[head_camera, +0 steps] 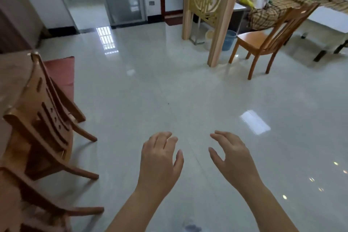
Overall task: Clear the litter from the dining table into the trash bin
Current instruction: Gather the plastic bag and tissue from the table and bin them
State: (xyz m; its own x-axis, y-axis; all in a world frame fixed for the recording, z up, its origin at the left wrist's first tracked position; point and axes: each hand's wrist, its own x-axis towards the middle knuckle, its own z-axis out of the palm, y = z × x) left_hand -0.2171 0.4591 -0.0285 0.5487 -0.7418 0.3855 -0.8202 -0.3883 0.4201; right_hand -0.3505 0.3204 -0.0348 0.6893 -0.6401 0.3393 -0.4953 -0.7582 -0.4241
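My left hand (160, 160) and my right hand (232, 154) hover side by side over the glossy tiled floor at the bottom centre, fingers loosely curled, holding nothing. The dining table (11, 73) shows only as a brown edge at the far left, behind wooden chairs. A blue trash bin (228, 40) stands on the floor far ahead to the right, beside a carved wooden screen (209, 0). No litter is visible on the part of the table in view.
Two wooden chairs (47, 111) crowd the left edge, another chair (263, 41) stands at the right near the bin. A red mat (60, 73) lies by the table. A couch with a plaid blanket (282, 3) and bags fills the top right.
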